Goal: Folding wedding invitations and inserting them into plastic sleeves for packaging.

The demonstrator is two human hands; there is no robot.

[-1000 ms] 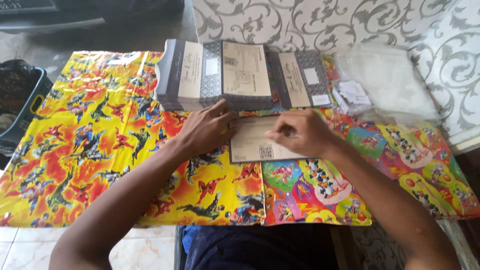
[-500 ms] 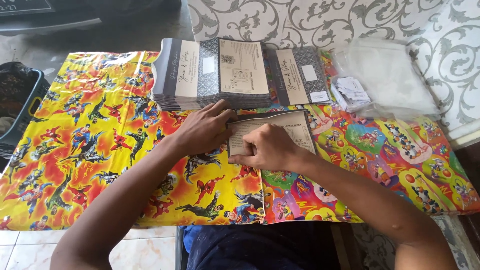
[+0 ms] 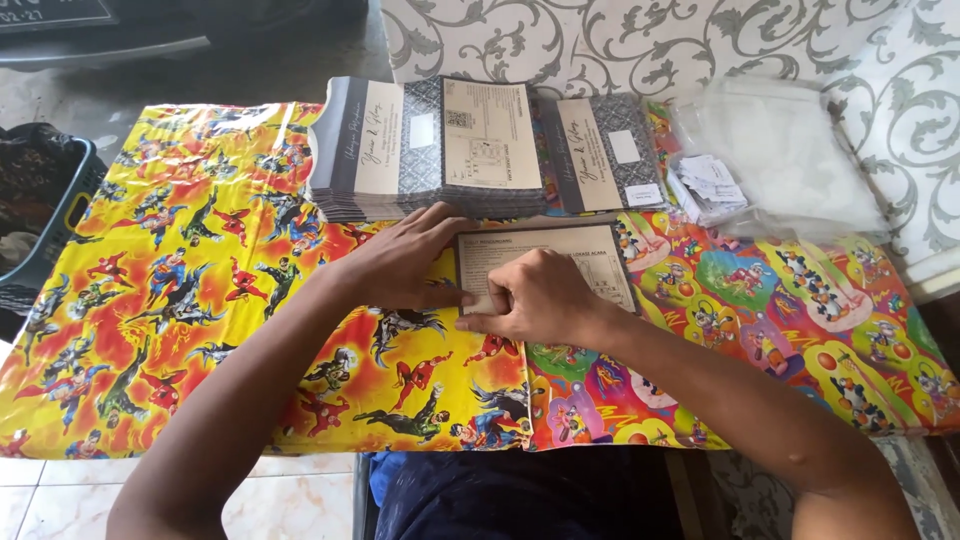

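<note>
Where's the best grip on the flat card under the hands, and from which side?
Probably the right edge of the card, approached from the right. The card lies flat on the colourful sheet; the left hand and right hand cover its left and near edges, and the stack of cards sits close behind it. A thin flat card needs an edge lifted first, then a pinch.
</note>
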